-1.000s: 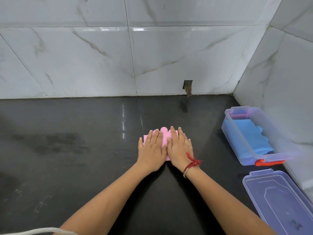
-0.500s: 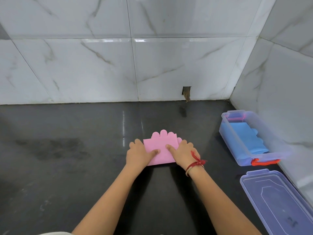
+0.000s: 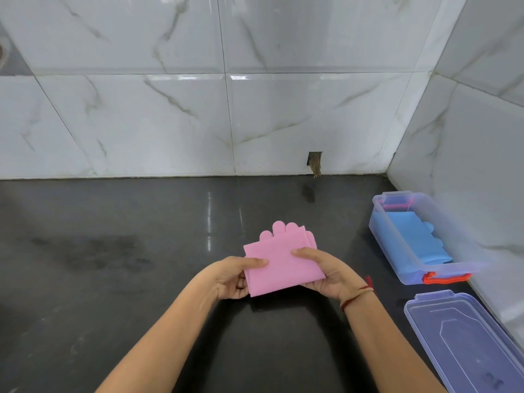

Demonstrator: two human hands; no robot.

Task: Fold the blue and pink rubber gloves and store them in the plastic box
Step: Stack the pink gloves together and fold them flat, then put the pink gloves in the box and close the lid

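**Folded glove hides fingers; lid runs out of frame**

The pink glove (image 3: 279,263) covers the fingers of the left hand (image 3: 229,279) and right hand (image 3: 329,275), only thumbs showing on top. The lid (image 3: 465,344) is cut off by the right and bottom edges. The blue glove (image 3: 411,239) lies partly masked by the plastic box (image 3: 397,248) wall, its lower layers unreadable
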